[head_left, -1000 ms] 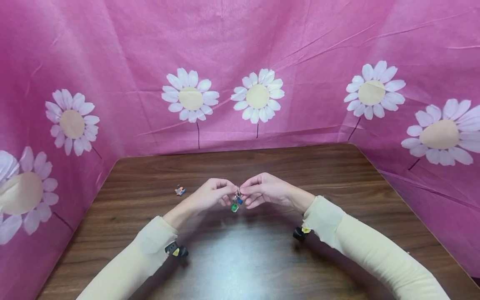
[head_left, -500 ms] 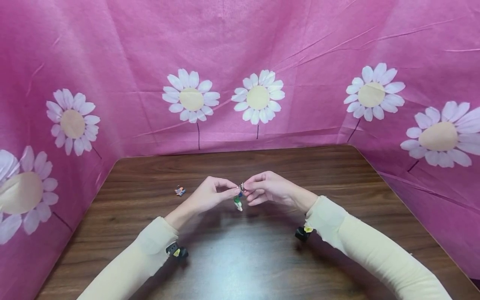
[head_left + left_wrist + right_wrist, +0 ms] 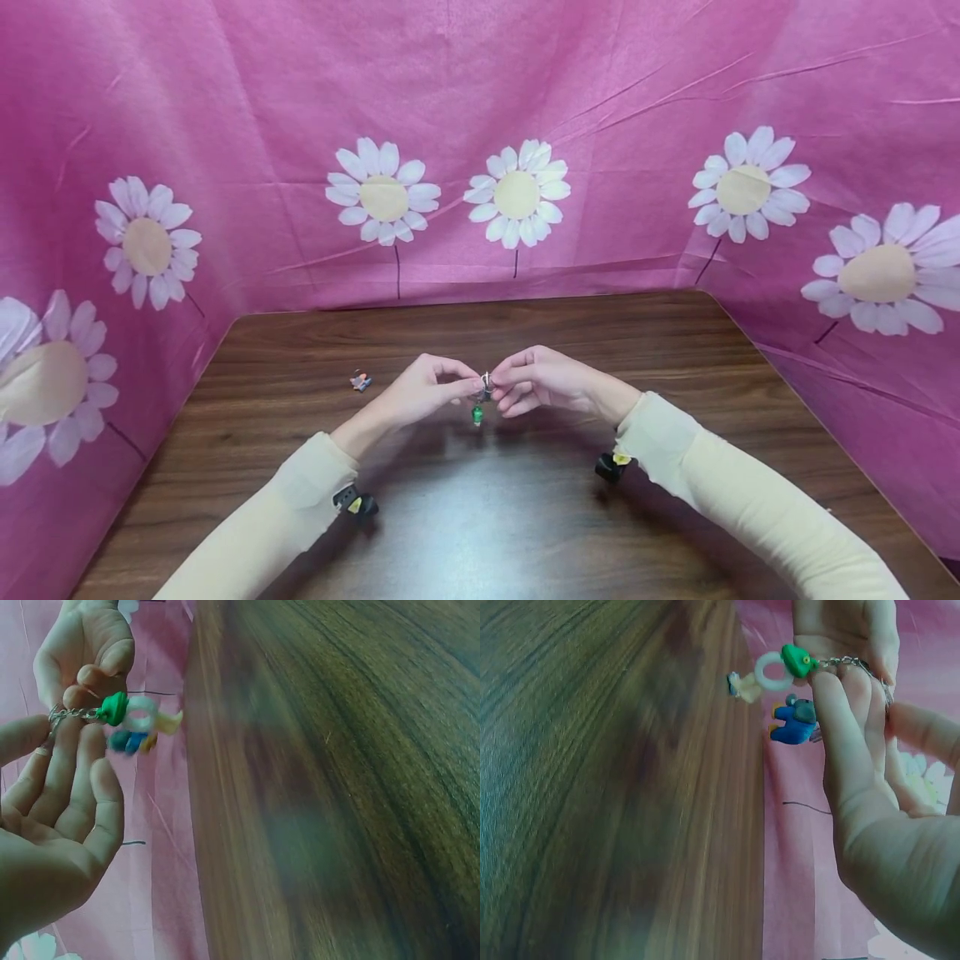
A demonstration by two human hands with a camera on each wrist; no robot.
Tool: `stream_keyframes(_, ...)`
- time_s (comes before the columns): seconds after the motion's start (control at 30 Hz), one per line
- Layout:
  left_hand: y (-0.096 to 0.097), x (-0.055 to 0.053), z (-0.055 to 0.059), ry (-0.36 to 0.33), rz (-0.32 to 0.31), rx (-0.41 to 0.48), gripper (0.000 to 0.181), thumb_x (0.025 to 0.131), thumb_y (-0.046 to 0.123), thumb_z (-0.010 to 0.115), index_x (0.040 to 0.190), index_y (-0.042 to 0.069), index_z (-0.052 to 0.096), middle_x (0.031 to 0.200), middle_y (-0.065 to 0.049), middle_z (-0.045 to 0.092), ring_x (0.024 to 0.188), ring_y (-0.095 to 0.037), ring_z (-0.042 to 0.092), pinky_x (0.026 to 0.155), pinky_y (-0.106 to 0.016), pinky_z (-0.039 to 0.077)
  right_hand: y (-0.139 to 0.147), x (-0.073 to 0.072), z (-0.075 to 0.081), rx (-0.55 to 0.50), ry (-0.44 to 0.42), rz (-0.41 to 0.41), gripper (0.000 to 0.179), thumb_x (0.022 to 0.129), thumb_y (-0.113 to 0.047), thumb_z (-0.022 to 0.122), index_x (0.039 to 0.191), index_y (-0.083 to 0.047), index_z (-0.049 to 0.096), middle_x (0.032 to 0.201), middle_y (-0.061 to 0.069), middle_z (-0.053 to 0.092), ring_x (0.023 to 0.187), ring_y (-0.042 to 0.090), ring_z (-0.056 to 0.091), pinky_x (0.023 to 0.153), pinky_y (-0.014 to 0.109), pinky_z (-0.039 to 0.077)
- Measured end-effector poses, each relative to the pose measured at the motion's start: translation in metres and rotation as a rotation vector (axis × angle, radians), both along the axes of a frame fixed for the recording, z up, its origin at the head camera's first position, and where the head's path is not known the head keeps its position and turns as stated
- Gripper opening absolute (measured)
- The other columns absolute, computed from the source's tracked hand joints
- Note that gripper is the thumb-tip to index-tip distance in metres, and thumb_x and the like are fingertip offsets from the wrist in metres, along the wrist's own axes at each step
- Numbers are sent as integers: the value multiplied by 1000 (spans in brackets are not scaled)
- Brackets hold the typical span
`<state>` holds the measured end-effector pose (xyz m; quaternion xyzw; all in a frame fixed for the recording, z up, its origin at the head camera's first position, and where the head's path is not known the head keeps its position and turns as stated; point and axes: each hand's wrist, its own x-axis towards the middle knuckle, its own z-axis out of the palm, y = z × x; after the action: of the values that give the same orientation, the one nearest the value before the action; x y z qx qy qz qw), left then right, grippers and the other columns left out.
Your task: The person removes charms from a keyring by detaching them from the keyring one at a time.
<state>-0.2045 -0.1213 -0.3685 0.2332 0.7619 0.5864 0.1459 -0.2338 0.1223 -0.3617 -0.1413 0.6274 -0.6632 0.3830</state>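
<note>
My left hand (image 3: 426, 392) and right hand (image 3: 553, 385) meet over the table, pinching a small metal key ring (image 3: 487, 383) between thumbs and fingertips. From the ring a short chain (image 3: 840, 661) leads to a charm with a green head (image 3: 797, 661), a white hoop (image 3: 141, 714) and a pale lower part. Beside it hangs a second charm, blue with a grey head and yellow-orange ends (image 3: 793, 724). In the head view only the green charm (image 3: 477, 414) shows clearly below the fingers; the blue one is mostly hidden there.
Left of my left hand, a small orange and blue charm with a thin ring (image 3: 361, 382) lies on the dark wood table (image 3: 300, 333). A pink cloth (image 3: 600, 250) with white daisies walls the table's back and sides. Black cameras (image 3: 365, 505) sit under both wrists.
Both hands have shifted slightly right with the key ring between them. The charms have swung and turned, and the blue one no longer shows clearly in the head view.
</note>
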Motion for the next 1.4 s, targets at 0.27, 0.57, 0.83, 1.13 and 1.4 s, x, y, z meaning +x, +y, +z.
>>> stream_keyframes(0.27, 2, 1, 3, -31, -46, -5, 21, 100, 15, 65, 107, -3, 73, 93, -8, 75, 83, -19, 71, 86, -55, 55, 5, -2, 0, 82, 99, 155, 22, 99, -15, 64, 108, 5, 67, 90, 19, 71, 68, 19, 70, 73, 42, 61)
stream_keyframes(0.57, 0, 2, 4, -62, -67, -27, 22, 101, 18, 63, 110, 0, 74, 91, -12, 75, 77, -19, 67, 79, -43, 58, 4, -1, 2, 67, 120, 214, 24, 99, -19, 63, 107, 3, 68, 84, 14, 71, 66, 17, 69, 69, 40, 61)
stream_keyframes(0.83, -3, 2, 6, -113, -59, -25, 25, 102, 21, 63, 111, 0, 74, 87, -7, 73, 75, -22, 66, 82, -54, 56, -1, 1, 1, -8, 125, 127, 16, 99, -15, 59, 101, -2, 68, 80, 9, 70, 65, 14, 68, 70, 40, 61)
stream_keyframes(1.13, -3, 2, 8, -62, -21, -53, 24, 102, 22, 63, 108, 1, 75, 81, -3, 71, 71, -20, 62, 74, -39, 56, -6, 10, 0, -32, 79, 33, 16, 100, -16, 60, 104, -2, 67, 83, 9, 70, 64, 14, 68, 71, 40, 61)
stream_keyframes(1.4, -2, 4, 5, 19, -100, -105, 24, 103, 19, 59, 104, 2, 75, 75, -1, 69, 71, -37, 60, 65, -33, 51, 1, 10, 1, 50, 144, 219, 48, 103, -29, 60, 113, 17, 55, 83, 14, 69, 63, 20, 70, 66, 43, 61)
